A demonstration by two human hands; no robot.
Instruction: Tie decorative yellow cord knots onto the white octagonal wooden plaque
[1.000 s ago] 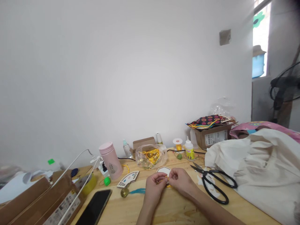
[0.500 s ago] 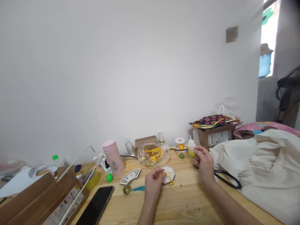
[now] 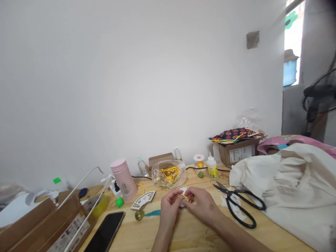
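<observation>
My left hand [image 3: 171,203] and my right hand [image 3: 201,203] meet over the table, both pinching a yellow cord [image 3: 185,197] between the fingertips. Just behind and beneath them lies a white hexagonal plaque [image 3: 183,189] with a dark edge, mostly covered by my hands. To the left of my left hand rest a teal tassel [image 3: 152,213] with a brassy round bell [image 3: 139,215] and a fan-shaped white piece [image 3: 143,200] with dark lettering. Black-handled scissors [image 3: 236,199] lie with blades parted, right of my right hand.
Behind my hands stand a clear bag of yellow cord [image 3: 169,174], a cord spool [image 3: 200,161] and a glue bottle [image 3: 212,168]. A pink tumbler [image 3: 124,180], a phone [image 3: 105,231] and a cardboard box [image 3: 52,227] are leftward. Cream cloth [image 3: 286,185] covers the right side.
My right hand has moved left from beside the glue bottle to join my left hand at the yellow cord. The scissors it partly covered now show fully. The view has shifted slightly right.
</observation>
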